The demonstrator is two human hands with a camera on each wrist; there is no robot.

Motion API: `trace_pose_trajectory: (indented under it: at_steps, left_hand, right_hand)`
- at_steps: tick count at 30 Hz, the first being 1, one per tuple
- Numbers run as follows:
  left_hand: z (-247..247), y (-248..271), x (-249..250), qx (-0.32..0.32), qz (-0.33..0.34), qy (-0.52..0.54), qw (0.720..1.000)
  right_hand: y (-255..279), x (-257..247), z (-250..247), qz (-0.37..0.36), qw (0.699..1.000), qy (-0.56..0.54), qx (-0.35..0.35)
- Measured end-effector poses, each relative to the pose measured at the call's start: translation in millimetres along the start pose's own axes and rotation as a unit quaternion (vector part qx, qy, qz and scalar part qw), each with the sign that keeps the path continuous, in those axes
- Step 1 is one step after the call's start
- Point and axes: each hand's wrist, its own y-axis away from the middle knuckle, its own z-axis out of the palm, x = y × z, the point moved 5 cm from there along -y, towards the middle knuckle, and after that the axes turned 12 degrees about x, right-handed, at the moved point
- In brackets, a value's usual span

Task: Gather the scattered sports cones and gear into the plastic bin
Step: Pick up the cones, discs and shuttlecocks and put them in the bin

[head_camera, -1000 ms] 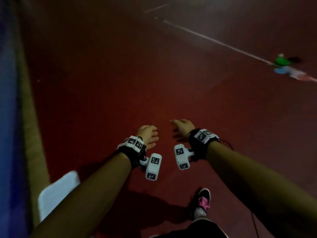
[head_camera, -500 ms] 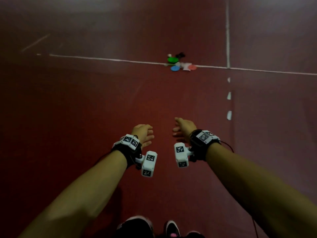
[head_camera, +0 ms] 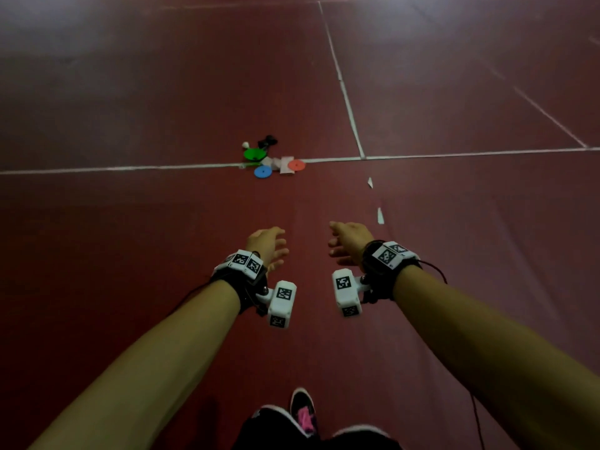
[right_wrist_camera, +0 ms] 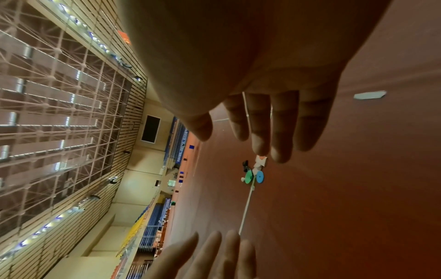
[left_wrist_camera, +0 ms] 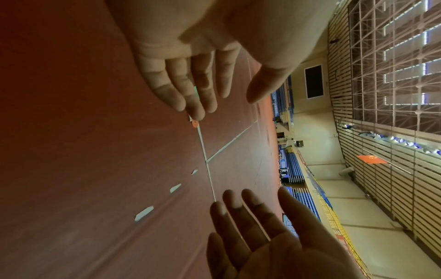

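A small heap of gear lies far ahead on the white court line: a green disc cone [head_camera: 254,153], a blue disc cone [head_camera: 262,172], an orange disc cone [head_camera: 296,164], a white ball [head_camera: 245,144], a black item [head_camera: 268,141] and pale flat pieces [head_camera: 281,164]. My left hand [head_camera: 268,246] and right hand [head_camera: 346,240] are held out side by side, well short of the heap, fingers relaxed and empty. In the right wrist view the green cone [right_wrist_camera: 249,176] and blue cone [right_wrist_camera: 259,177] show beyond the fingers [right_wrist_camera: 260,132]. No plastic bin is in view.
Dark red court floor [head_camera: 130,238] stretches all around, crossed by white lines [head_camera: 344,92] and short white dashes [head_camera: 380,216]. My shoe [head_camera: 303,412] is at the bottom edge. The wrist views show distant blue and yellow seating [left_wrist_camera: 296,166] and a slatted wall.
The view has swung from the court's left edge to face the heap, which now sits centred and closer. A white object at lower left has left the view. Both hands stay empty, fingers slightly more spread.
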Motion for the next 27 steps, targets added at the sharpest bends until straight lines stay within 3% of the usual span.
trace_pose_trajectory:
  at_steps: [4, 10, 16, 21, 27]
  left_hand:
    - [29, -79, 75, 0.003, 0.000, -0.003, 1.000]
    - [60, -208, 149, 0.027, -0.002, 0.010, 1.000]
    - [77, -362, 246, 0.093, -0.001, 0.020, 0.995]
    - [68, -463, 330, 0.146, 0.010, 0.027, 0.989]
    - [82, -606, 395, 0.155, -0.024, 0.027, 0.987]
  right_hand:
    - [-67, -76, 36, -0.012, 1.000, 0.002, -0.008]
    - [-196, -154, 102, -0.015, 1.000, 0.021, -0.015]
    - [-350, -247, 204, 0.002, 0.997, 0.026, -0.076]
    - [-437, -340, 284, 0.019, 0.992, 0.039, -0.120]
    - [-539, -421, 372, -0.033, 0.982, 0.098, -0.159]
